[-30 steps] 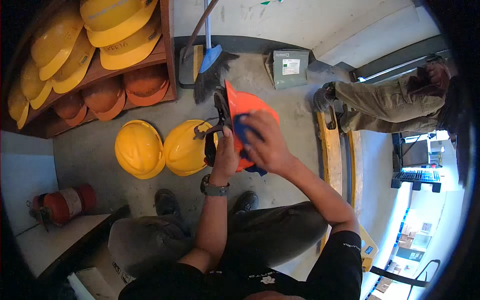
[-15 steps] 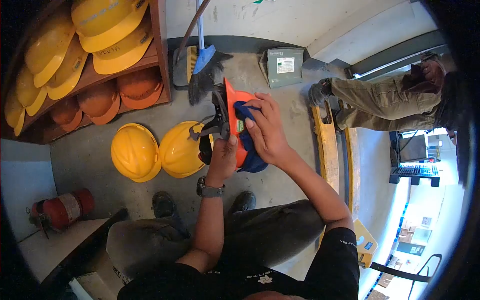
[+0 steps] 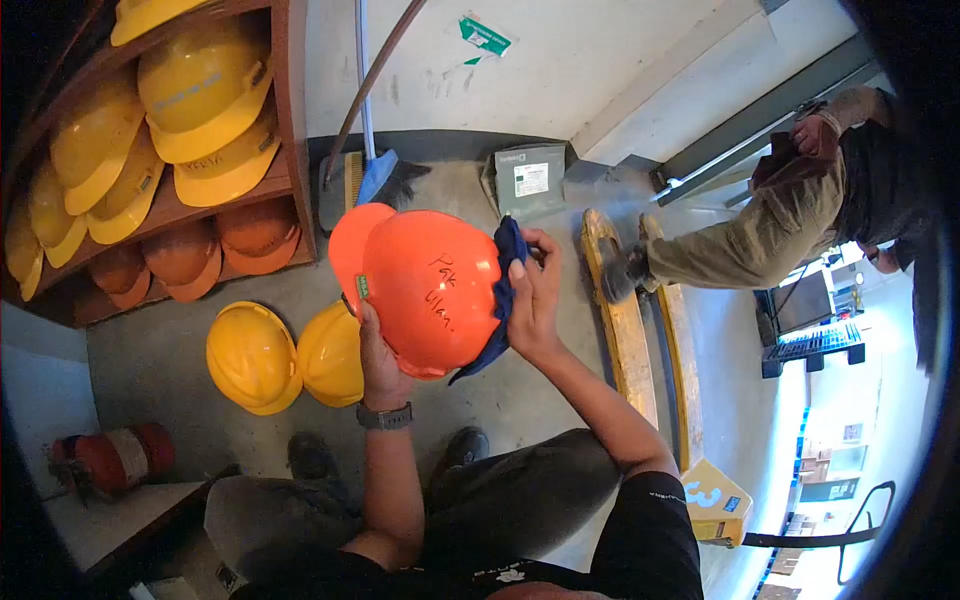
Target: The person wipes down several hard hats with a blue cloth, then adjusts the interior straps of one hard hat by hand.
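Note:
An orange hard hat (image 3: 430, 290) with black handwriting on its shell is held up in front of me. My left hand (image 3: 383, 358) grips its lower left edge, thumb on the outside. With my right hand (image 3: 535, 300) I press a dark blue cloth (image 3: 508, 275) against the hat's right side, fingers closed around the cloth. Two yellow hard hats lie on the floor below, one (image 3: 252, 357) fully visible and the other (image 3: 332, 352) partly covered by my left hand and the orange hat.
A wooden shelf (image 3: 290, 110) on the left holds several yellow and orange hard hats. A broom (image 3: 378, 175) and a grey box (image 3: 528, 180) stand by the wall. A red fire extinguisher (image 3: 125, 457) lies lower left. Yellow pallet-jack forks (image 3: 622, 330) and another person (image 3: 770, 230) are on the right.
The orange hard hat has turned, so its outer shell faces me instead of its side and straps. The cloth has shifted to its right side. The other person's leg has moved.

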A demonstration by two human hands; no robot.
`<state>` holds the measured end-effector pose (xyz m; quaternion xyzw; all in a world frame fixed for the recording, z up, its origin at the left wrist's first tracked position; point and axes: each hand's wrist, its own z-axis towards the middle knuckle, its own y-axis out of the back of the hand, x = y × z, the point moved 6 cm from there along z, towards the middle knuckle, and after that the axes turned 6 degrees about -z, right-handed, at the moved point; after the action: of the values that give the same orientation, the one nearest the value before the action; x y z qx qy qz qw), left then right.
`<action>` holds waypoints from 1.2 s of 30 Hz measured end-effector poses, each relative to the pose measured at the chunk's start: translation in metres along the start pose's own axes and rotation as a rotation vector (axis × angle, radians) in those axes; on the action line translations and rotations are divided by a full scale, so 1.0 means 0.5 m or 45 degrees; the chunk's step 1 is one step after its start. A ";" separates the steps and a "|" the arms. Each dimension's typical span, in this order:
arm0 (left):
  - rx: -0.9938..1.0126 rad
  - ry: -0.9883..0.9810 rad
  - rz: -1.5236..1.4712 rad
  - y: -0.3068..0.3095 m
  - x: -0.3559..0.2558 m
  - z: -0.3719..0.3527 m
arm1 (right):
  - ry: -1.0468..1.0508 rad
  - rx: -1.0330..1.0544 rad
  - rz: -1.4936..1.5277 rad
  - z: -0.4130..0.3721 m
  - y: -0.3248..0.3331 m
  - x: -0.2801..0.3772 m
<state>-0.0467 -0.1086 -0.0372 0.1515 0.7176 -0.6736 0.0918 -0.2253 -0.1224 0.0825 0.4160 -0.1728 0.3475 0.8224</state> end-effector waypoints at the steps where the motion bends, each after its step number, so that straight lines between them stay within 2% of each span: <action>1: -0.017 0.005 -0.036 0.000 -0.006 0.001 | 0.005 -0.007 0.007 -0.001 0.003 0.011; 6: -0.010 -0.036 -0.048 0.020 -0.008 -0.003 | 0.202 0.021 -0.463 0.011 0.019 0.066; 7: 0.015 -0.035 -0.034 0.022 -0.010 -0.007 | 0.206 0.019 -0.454 0.009 0.020 0.067; 9: 0.040 -0.060 -0.033 0.037 -0.011 -0.009 | 0.044 0.170 -0.206 0.008 0.011 0.051; 13: 0.137 -0.082 0.034 0.060 -0.023 -0.010 | 0.207 0.066 -0.217 0.020 0.024 0.109; 17: 0.202 -0.024 0.180 0.032 -0.054 -0.026 | 0.096 0.088 -0.159 0.043 0.031 0.123; 19: 0.222 -0.069 0.486 0.000 -0.066 -0.035 | 0.041 0.074 -0.137 0.053 0.039 0.115; 22: 0.200 -0.120 0.528 0.001 -0.050 -0.033 | -0.083 0.182 -0.269 0.059 0.052 0.103; 24: 0.254 -0.036 0.501 -0.006 -0.048 -0.033 | -0.287 0.117 -0.020 0.067 0.067 0.095; 25: 0.295 0.040 0.491 -0.013 -0.043 -0.035 | -0.292 0.099 -0.045 0.071 0.076 0.107; 27: 0.297 0.089 0.478 -0.022 -0.032 -0.038 | -0.453 -0.023 0.403 0.069 0.099 0.116; 28: 0.275 0.119 0.484 -0.024 -0.029 -0.037 | -0.469 0.056 0.501 0.057 0.100 0.114; 32: 0.241 0.234 0.608 -0.035 -0.024 -0.048 | 0.195 0.546 0.331 0.039 0.061 0.219; 33: 0.241 0.209 0.641 -0.036 -0.026 -0.047 | 0.198 0.512 0.352 0.037 0.046 0.211; 35: 0.221 0.142 0.683 -0.031 -0.021 -0.051 | 0.681 0.840 -0.082 -0.004 -0.020 0.208; 36: 0.207 0.101 0.695 -0.029 -0.018 -0.052 | 0.694 0.830 -0.068 -0.006 -0.026 0.201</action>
<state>-0.0412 -0.0841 -0.0187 0.3721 0.5971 -0.6727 0.2290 -0.1458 -0.0825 0.1308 0.5516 0.1805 0.4599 0.6721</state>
